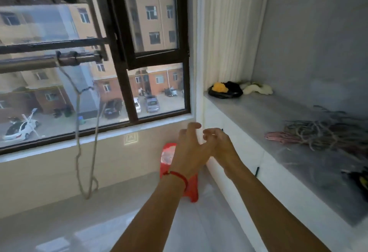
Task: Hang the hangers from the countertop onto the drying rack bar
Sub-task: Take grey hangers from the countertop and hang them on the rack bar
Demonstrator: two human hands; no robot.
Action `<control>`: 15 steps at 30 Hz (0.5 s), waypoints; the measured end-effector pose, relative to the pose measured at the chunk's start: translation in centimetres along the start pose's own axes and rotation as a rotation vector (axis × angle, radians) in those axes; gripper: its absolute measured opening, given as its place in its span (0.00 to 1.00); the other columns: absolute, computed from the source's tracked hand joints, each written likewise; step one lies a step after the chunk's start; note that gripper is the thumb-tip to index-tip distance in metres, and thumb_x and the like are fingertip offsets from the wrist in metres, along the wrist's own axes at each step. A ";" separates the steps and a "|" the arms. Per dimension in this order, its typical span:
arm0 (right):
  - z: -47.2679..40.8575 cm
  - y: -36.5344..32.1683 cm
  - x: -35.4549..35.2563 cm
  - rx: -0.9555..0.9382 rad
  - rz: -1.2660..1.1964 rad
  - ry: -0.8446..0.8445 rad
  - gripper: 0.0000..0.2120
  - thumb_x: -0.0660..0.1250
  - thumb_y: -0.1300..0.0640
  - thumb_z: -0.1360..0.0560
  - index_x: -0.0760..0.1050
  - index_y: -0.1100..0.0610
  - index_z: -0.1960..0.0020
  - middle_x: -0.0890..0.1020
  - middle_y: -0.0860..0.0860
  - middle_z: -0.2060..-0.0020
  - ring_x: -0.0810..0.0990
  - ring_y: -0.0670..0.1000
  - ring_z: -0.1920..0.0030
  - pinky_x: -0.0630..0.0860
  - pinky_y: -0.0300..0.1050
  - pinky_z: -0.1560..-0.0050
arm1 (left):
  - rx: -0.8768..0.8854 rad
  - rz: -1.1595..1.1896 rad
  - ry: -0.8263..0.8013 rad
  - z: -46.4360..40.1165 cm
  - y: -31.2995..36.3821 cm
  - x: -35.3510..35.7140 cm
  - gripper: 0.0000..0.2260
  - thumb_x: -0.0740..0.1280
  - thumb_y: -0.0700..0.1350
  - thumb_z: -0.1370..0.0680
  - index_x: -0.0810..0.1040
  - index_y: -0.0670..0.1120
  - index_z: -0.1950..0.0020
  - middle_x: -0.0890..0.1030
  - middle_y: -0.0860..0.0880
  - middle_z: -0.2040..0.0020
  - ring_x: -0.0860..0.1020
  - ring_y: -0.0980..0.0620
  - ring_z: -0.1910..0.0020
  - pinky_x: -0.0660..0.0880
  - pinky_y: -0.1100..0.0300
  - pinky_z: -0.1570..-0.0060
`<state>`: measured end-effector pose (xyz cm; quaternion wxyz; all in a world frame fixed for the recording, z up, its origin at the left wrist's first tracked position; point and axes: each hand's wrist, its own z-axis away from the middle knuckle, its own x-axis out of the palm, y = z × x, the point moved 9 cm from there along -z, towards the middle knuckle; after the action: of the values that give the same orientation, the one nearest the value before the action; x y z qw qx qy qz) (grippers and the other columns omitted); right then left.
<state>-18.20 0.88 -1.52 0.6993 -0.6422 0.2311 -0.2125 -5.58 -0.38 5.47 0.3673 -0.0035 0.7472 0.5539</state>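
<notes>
Neither hand grips anything: the left hand (188, 144), marked by a red cord at the wrist, and the right hand (219, 142) meet in mid-air with fingers loosely spread and bent, empty, in front of the white cabinet edge. A tangled heap of thin pink and grey wire hangers (310, 134) lies on the grey marble-patterned countertop (249, 112) to the right, well apart from both hands. The round metal drying rack bar (39, 62) runs across the upper left before the dark-framed window, carrying only a looped grey rope (78, 132). Judged stage: before a pick-up, no hanger yet hung. The next move calls for reaching right and freeing one hook from the heap.
</notes>
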 end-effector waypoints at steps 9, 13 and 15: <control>-5.1 8.9 -25.0 0.131 0.297 0.502 0.10 0.64 0.57 0.19 0.75 0.56 0.38 0.82 0.52 0.45 0.80 0.51 0.48 0.76 0.43 0.56 | -0.034 -0.076 -0.445 -8.1 1.5 24.2 0.23 0.69 0.49 0.21 0.69 0.51 0.28 0.74 0.46 0.32 0.78 0.55 0.47 0.75 0.61 0.43; -5.9 10.7 -33.4 0.212 0.377 0.697 0.17 0.67 0.53 0.22 0.76 0.59 0.37 0.81 0.58 0.43 0.80 0.59 0.42 0.78 0.51 0.44 | 0.036 -0.121 -0.583 -10.7 4.4 33.1 0.21 0.69 0.44 0.22 0.71 0.48 0.28 0.76 0.45 0.33 0.76 0.47 0.36 0.73 0.58 0.39; -5.8 11.8 -36.8 0.295 0.429 0.805 0.24 0.66 0.46 0.27 0.76 0.60 0.37 0.80 0.60 0.41 0.79 0.62 0.41 0.79 0.55 0.43 | 0.065 -0.119 -0.645 -11.6 5.7 36.4 0.21 0.68 0.43 0.21 0.72 0.46 0.28 0.77 0.46 0.33 0.76 0.48 0.37 0.72 0.61 0.44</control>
<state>-51.20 19.05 -11.85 0.6659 -0.3408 0.5783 -0.3256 -40.80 6.76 -8.59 0.6167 0.1404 0.6080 0.4798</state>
